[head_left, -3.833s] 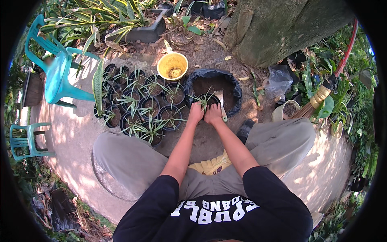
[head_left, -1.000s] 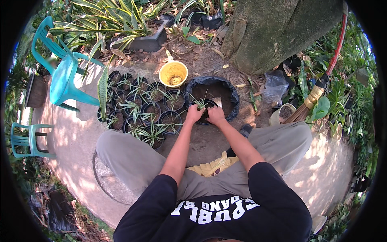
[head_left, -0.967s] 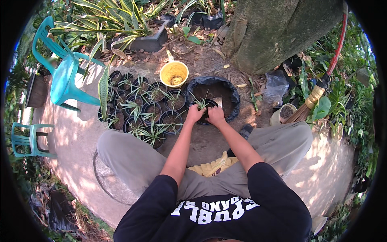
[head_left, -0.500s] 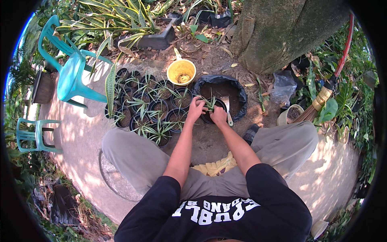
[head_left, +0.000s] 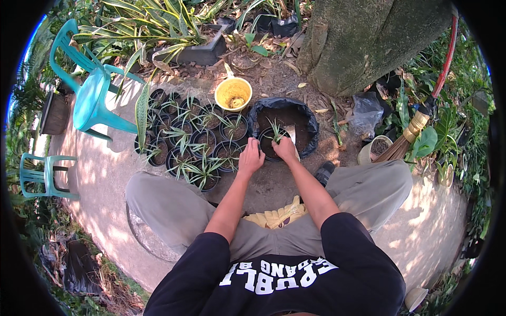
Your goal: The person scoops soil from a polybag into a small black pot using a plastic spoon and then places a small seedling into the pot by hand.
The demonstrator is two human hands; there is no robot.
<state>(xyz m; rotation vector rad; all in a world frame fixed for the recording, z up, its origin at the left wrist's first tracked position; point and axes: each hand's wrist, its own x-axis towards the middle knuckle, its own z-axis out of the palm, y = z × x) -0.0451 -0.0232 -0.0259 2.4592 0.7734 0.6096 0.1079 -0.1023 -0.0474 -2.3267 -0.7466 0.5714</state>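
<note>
A small spiky-leaved plant [head_left: 275, 128] stands upright in a round black plant pot [head_left: 268, 156] in front of me. My right hand [head_left: 285, 149] is closed around the plant's base, its fingertips partly hidden by leaves. At the pot's left rim, my left hand [head_left: 251, 157] has its fingers bent and pressed together, gripping the edge. Just behind the pot sits a wide tub lined with a black plastic bag [head_left: 314, 128], with dark soil [head_left: 303, 118] inside. A trowel [head_left: 291, 132] with a pale blade leans there, partly covered by my right hand.
Several black pots with similar plants [head_left: 203, 139] crowd the ground at left. A yellow dipper [head_left: 233, 95] lies beyond them. Yellow gloves [head_left: 276, 216] rest at my lap. Turquoise chairs [head_left: 92, 102] stand far left; a broom [head_left: 408, 139], cream pot [head_left: 371, 151] and tree trunk [head_left: 363, 47] are right.
My left hand has drawn back from the plant's leaves toward me, to the pot's left rim. The right hand stays at the plant's base. The view has shifted slightly.
</note>
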